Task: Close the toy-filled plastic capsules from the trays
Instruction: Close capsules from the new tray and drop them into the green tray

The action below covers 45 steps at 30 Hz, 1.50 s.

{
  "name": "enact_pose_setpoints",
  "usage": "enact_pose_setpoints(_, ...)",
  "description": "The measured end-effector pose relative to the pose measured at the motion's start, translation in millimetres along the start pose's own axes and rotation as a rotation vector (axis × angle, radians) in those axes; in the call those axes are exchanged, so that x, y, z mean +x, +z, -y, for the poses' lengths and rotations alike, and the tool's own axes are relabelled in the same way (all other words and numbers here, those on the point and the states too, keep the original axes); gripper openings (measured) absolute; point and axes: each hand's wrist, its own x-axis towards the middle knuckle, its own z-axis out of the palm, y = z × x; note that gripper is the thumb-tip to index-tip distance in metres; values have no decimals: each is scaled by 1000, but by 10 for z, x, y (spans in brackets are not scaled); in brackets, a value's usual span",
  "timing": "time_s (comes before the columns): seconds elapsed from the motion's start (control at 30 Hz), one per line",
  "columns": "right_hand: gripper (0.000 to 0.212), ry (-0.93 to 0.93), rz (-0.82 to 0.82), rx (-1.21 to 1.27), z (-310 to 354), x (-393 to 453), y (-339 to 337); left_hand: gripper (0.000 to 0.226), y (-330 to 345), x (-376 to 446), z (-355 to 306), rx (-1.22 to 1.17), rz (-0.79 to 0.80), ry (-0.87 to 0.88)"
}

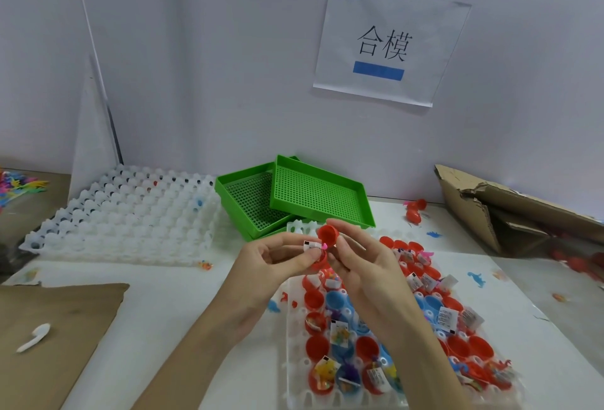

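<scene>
My left hand (277, 259) pinches the lower half of a red capsule (319, 262), from which a small packet and a pink toy tip stick out. My right hand (362, 266) holds the red upper half (328, 236) tilted just above it; the two halves are apart. Both hands hover over the far end of a white tray (295, 360) that carries several open red and blue capsule halves (336, 302) with toys and labelled packets.
A stack of white trays (130, 217) lies at the back left. Two green perforated trays (294, 197) sit behind my hands. Torn cardboard (510, 210) is at the right, a brown sheet (55, 328) with a white scoop (34, 337) at the left. Loose toys lie scattered on the table.
</scene>
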Motion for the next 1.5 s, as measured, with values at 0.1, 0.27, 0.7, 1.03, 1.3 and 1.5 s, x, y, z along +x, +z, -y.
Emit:
enact_pose_setpoints(0.1,23,-97,30,-193,-8,-16,8,22,-20,9,24,-11,-6,-25)
enact_pose_setpoints(0.27,34,-255,91,-524,-57,-13,52,25,-31,6,42,-22,-48,-27)
enact_pose_setpoints(0.7,26,-316,-167,-480,-95,9,116,27,96,-9,65,375,-196,287)
enact_pose_setpoints(1.03,28,-342,-74,-473,-109,-12,152,17,38,2,46,-10,-231,93)
enact_pose_setpoints(1.3,33,-376,-4,-533,-116,-11,168,17,27,-2,48,-22,-303,101)
enact_pose_setpoints(1.5,30,-355,-112,-480,-117,-12,180,11,34,-8,11,40,-223,136)
